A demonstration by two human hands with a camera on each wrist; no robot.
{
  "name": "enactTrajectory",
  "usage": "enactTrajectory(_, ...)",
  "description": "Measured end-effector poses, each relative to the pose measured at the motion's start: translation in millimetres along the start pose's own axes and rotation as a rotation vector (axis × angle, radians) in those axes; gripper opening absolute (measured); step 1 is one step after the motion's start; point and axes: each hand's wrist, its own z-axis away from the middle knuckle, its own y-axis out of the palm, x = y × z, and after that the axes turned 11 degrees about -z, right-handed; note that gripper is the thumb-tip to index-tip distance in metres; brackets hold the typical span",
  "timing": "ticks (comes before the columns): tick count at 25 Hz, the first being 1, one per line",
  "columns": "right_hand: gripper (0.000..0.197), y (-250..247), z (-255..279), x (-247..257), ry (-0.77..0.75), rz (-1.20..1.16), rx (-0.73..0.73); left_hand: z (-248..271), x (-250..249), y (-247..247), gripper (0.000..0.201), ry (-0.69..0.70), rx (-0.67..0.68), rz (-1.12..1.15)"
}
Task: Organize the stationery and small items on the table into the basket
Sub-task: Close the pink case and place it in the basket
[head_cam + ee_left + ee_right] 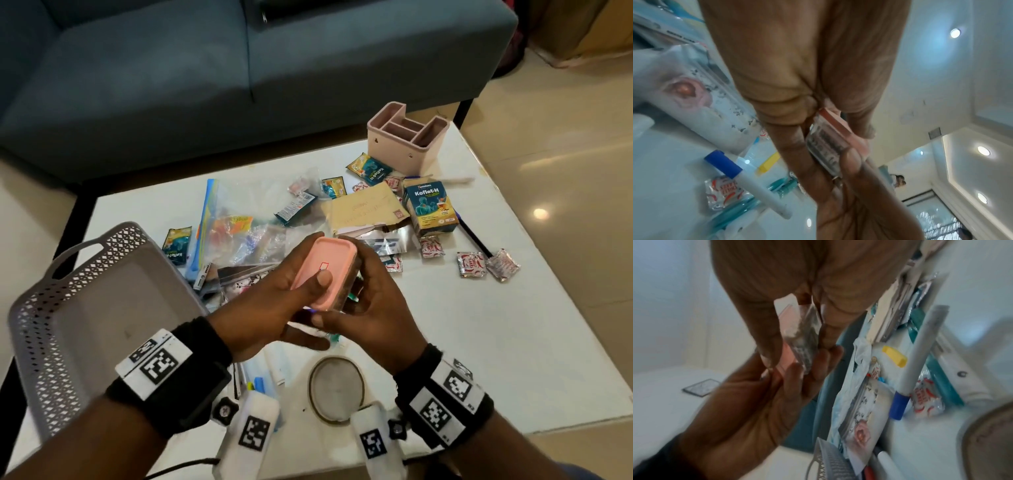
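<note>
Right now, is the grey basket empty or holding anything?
Empty, as far as visible: the grey basket shows only bare floor inside. The pink-lidded box is held outside it.

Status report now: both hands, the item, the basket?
Left hand and right hand both grip pink-lidded box above table. Grey basket at left, nothing visible inside. Path to basket unobstructed.

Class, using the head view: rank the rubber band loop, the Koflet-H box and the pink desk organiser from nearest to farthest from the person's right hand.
1. Rubber band loop: just below the right hand, on the near table.
2. Koflet-H box: beyond the hand, to its right.
3. Pink desk organiser: at the table's far edge, by the sofa.
</note>
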Motion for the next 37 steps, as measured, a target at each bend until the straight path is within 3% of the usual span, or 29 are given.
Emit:
enactTrajectory(3, 0.049, -1, 5, 11, 0.168, -0.303, 0.045, 9, 13, -5, 0.064, 0.108, -0.084, -0.025)
enactTrajectory(5, 0.035, 6, 7, 25, 0.292, -0.238, -0.011, 20, 22, -6, 0.052, 0.137, -0.112, -0.137)
enactTrajectory(8, 0.034, 18, 12, 40, 0.364, -0.016, -0.023, 40, 30, -2, 0.024, 0.116, -0.103, -0.155)
enactTrajectory(13, 0.036, 28, 23, 57, 0.365, -0.071, -0.143, 77, 35, 15, 0.047, 0.096, -0.204, 0.242)
enactTrajectory(19, 0.029, 51, 40, 60, 0.385, -0.072, -0.123, 98, 60, 37, 0.034, 0.138, -0.327, 0.313)
enactTrajectory(23, 0.04, 61, 47, 52, 0.446, -0.067, -0.142, 112, 67, 37, 0.037, 0.105, -0.392, 0.299)
enactTrajectory(26, 0.042, 67, 49, 51, 0.474, -0.053, -0.093, 122, 66, 39, 0.033, 0.065, -0.4, 0.399)
enactTrajectory(28, 0.041, 73, 50, 50, 0.474, -0.081, -0.054, 126, 69, 39, 0.027, 0.108, -0.411, 0.482)
enactTrajectory(31, 0.041, 90, 55, 41, 0.469, -0.105, -0.026, 133, 82, 33, 0.047, 0.192, -0.434, 0.452)
enactTrajectory(34, 0.04, 106, 58, 31, 0.505, -0.107, 0.01, 145, 94, 25, 0.047, 0.164, -0.505, 0.428)
enactTrajectory(37, 0.033, 117, 56, 19, 0.49, 0.164, 0.103, 158, 104, 11, 0.038, 0.102, -0.528, 0.395)
